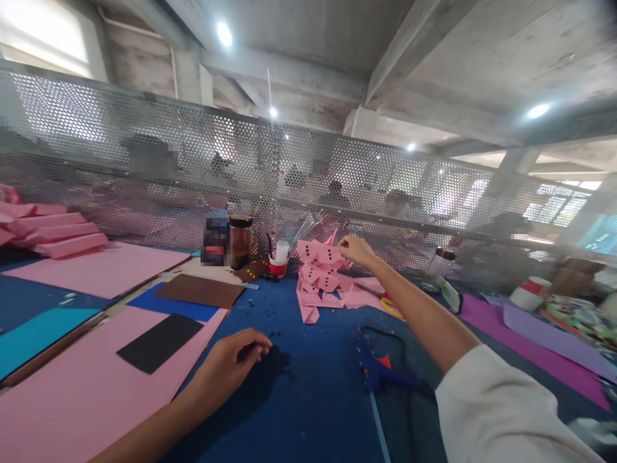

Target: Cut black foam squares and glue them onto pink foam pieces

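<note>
My right hand [357, 251] reaches to the back of the table, its fingers pinched at the edge of a heap of pink folded pieces [318, 276] marked with rows of small black dots. The fingertips seem to grip one pink piece, though the contact is small in view. My left hand [236, 357] hovers low over the blue tabletop [308, 399], fingers curled and thumb near the fingertips; what they hold, if anything, does not show. Small black bits [276, 334] lie close to its fingertips. Yellow-handled scissors [391, 307] rest beside the pink heap.
A blue glue gun [369, 366] lies before my right forearm. To the left are pink sheets [159, 386], a black sheet [161, 343] and a brown sheet [200, 290]. A brown jar [240, 243] and red-white cup [278, 265] stand before a perforated metal screen [308, 173]. Purple sheets [520, 347] lie right.
</note>
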